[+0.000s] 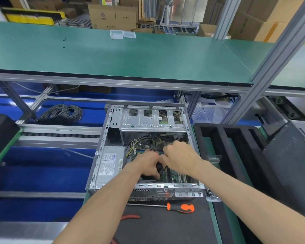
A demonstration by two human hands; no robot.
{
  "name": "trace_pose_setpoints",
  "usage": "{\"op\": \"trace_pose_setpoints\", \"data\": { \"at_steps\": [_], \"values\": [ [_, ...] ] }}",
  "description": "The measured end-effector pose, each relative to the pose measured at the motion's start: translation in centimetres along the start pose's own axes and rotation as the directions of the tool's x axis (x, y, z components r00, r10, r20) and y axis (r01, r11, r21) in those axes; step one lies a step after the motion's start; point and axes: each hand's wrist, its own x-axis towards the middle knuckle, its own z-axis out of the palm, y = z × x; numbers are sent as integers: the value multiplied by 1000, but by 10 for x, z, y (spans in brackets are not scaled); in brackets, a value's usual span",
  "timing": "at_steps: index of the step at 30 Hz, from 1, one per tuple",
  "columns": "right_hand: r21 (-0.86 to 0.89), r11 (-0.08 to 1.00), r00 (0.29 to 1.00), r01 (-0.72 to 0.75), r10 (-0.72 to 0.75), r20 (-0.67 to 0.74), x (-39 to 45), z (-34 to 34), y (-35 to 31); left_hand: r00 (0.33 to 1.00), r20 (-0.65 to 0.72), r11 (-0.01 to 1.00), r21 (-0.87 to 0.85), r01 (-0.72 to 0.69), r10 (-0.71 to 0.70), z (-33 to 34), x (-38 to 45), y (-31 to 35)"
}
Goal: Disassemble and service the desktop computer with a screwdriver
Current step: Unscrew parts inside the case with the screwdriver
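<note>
On the counter (165,229) the desktop computer (143,150) lay open before us, its power supply (109,164) at the left. Just right of that, our left hand (146,164) curled round a black part over the board, while our right hand (180,160) pinched at the cables (148,140) beside it. We judged it best to pull the connector straight and gently, since the screwdriver (180,207) lay unused in front of the case.

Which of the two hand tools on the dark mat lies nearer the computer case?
The orange-and-black screwdriver, lying just in front of the case. The red-handled pliers sit closer to the person, partly hidden by the left forearm.
</note>
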Motion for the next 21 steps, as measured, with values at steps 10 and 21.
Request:
{"op": "trace_pose_setpoints", "data": {
  "at_steps": [10, 21],
  "values": [
    [87, 974, 964, 209, -220, 148, 2, -25, 3, 999, -1, 999, 24, 44, -44, 0, -2, 3],
    [-87, 927, 917, 365, -342, 204, -5, -16, -12, 1000, 5, 998, 56, 19, -20, 1, -4, 5]
  ]
}}
